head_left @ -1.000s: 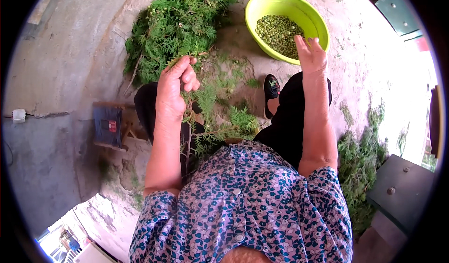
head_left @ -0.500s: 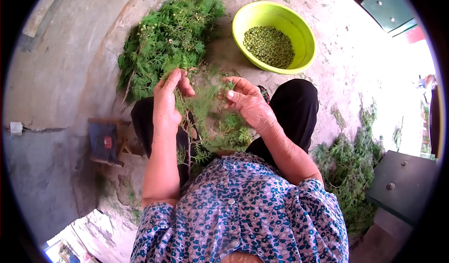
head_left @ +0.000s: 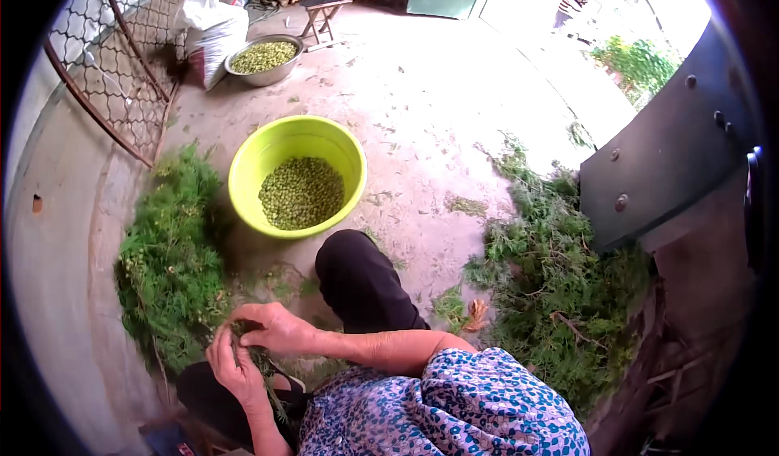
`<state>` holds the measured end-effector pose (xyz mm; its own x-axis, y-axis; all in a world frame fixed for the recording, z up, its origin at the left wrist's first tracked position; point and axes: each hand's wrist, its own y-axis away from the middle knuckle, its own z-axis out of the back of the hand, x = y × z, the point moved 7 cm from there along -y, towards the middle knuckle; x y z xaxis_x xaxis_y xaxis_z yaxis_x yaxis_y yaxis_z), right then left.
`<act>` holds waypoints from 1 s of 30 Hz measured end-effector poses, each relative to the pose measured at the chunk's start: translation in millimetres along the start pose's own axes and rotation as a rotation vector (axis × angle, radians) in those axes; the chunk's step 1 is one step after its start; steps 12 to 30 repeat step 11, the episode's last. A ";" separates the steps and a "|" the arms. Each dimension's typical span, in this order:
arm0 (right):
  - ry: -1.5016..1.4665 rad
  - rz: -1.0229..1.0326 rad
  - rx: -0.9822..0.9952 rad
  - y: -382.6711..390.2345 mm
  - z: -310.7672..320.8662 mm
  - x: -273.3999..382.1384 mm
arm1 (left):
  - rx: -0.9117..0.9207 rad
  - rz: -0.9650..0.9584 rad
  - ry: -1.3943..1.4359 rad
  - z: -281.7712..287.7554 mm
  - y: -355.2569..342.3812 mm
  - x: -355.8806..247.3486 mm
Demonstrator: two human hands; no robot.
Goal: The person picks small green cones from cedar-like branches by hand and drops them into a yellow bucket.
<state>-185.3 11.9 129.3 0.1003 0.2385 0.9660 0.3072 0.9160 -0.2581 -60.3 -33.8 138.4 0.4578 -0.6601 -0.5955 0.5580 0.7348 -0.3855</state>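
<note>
My left hand [head_left: 237,372] and my right hand [head_left: 281,329] meet over my lap, fingertips almost touching. Both are closed around a leafy green conifer branch [head_left: 274,385], whose stem shows beneath them; most of it is hidden by the hands and sleeve. Close beyond the hands, on the left, lies a heap of green conifer branches [head_left: 172,265] carrying small pale green cones. Ahead stands a lime-green plastic basin [head_left: 345,149], partly filled with small round green cones [head_left: 302,192].
Another pile of cut branches [head_left: 560,294] lies at right beside a dark metal door panel [head_left: 657,160]. Farther off are a metal bowl [head_left: 280,73] of green cones, a white sack [head_left: 217,30], a small stool [head_left: 323,22] and a wire-mesh frame [head_left: 114,66]. A person [head_left: 573,0] stands outside.
The view has swung up and to the right, showing more of the floor and the doorway. My hands, apart before with the branch between them, have come together.
</note>
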 end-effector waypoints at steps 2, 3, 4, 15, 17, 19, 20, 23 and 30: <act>0.012 0.020 0.016 -0.4 1.5 5.2 | 0.115 0.180 0.399 -14.8 0.9 14.8; 0.024 0.024 0.010 -0.4 3.6 5.1 | 0.176 0.235 0.538 -18.9 -3.4 5.6; 0.002 -0.015 0.021 0.0 3.9 0.8 | 0.227 0.252 0.532 -27.0 -0.4 17.3; 0.107 -0.011 -0.018 -7.2 8.1 -0.9 | 0.330 0.321 0.517 -31.0 -0.2 38.4; 0.107 -0.011 -0.018 -7.2 8.1 -0.9 | 0.330 0.321 0.517 -31.0 -0.2 38.4; 0.107 -0.011 -0.018 -7.2 8.1 -0.9 | 0.330 0.321 0.517 -31.0 -0.2 38.4; 0.107 -0.011 -0.018 -7.2 8.1 -0.9 | 0.330 0.321 0.517 -31.0 -0.2 38.4; 0.107 -0.011 -0.018 -7.2 8.1 -0.9 | 0.330 0.321 0.517 -31.0 -0.2 38.4; 0.107 -0.011 -0.018 -7.2 8.1 -0.9 | 0.330 0.321 0.517 -31.0 -0.2 38.4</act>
